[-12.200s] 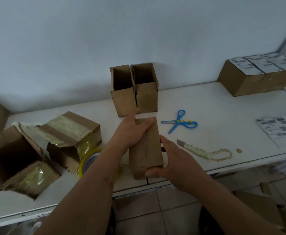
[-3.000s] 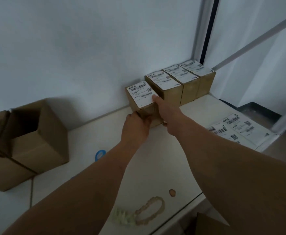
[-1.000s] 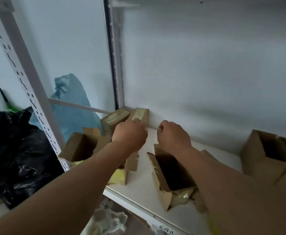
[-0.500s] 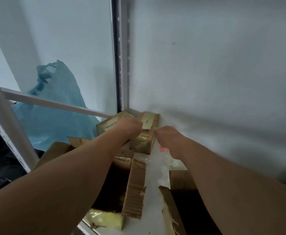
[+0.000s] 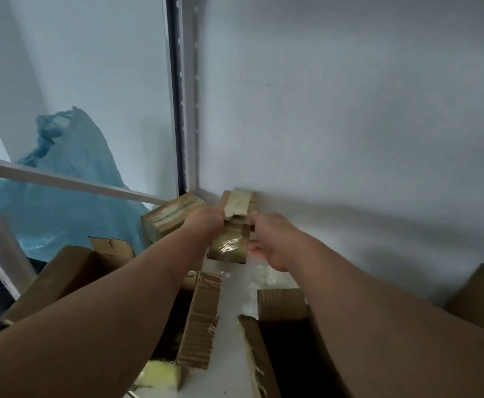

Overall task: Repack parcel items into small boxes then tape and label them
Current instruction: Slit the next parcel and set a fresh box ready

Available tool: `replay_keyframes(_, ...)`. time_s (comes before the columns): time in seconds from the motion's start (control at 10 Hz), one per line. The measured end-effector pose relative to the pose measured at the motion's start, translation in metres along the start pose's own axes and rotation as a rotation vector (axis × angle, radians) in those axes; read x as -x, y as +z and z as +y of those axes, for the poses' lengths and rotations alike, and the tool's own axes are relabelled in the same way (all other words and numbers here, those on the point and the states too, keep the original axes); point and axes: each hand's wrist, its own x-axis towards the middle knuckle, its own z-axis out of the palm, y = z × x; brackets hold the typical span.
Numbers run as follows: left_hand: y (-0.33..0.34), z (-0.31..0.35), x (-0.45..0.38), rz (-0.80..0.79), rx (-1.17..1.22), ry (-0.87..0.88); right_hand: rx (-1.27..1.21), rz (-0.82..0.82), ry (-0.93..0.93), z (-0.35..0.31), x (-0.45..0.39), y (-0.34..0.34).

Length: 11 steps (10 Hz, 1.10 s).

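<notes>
room: I'm looking at a plain white wall (image 5: 350,110) filling most of the view on the right, with a white perforated upright post (image 5: 190,110) and a dark gap at the far corner.
left side: a pale blue plastic bag (image 5: 62,202) bulges behind a white crossbar (image 5: 62,179), past the shelf edge.
surface: white shelf top (image 5: 235,291), pretty cluttered; only a narrow bare strip shows down the middle, with some clear plastic scraps on it.
near clutter: open torn carton (image 5: 281,340) near right, another opened carton (image 5: 62,277) near left with a ripped flap (image 5: 200,320) between them, plus some yellow stuff at the near edge.
far right: corner of another brown box (image 5: 482,297).
parcels: taped parcel (image 5: 230,231) sits at the far corner against the wall, shiny tape all over; a second taped parcel (image 5: 172,216) lies just left of it, tilted.
left hand (image 5: 206,222): fingers curled on the left side of the taped parcel, gripping it.
right hand (image 5: 272,237): fingers wrapped on the parcel's right side, gripping too.
</notes>
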Motion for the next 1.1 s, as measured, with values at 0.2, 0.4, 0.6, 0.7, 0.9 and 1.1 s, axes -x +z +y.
replay_keyframes(0.2,0.016,0.047,0.079,0.065,0.598,-0.034,-0.016,0.177,-0.014,-0.012,0.076,-0.054)
replay_keyframes(0.4,0.041,0.114,0.190,-0.024,0.776,0.136,-0.036,0.399,-0.095,0.000,0.179,-0.141)
replay_keyframes(0.6,0.107,0.167,0.310,-0.274,0.807,0.296,0.001,0.534,-0.077,0.050,0.298,-0.238)
replay_keyframes(0.7,0.152,0.181,0.364,-0.362,0.747,0.335,-0.075,0.573,-0.012,0.096,0.354,-0.270)
replay_keyframes(0.9,0.232,0.173,0.411,-0.485,0.505,0.370,-0.273,0.558,0.163,0.188,0.400,-0.304)
replay_keyframes(1.1,0.271,0.150,0.412,-0.547,0.389,0.327,-0.388,0.461,0.249,0.242,0.395,-0.311)
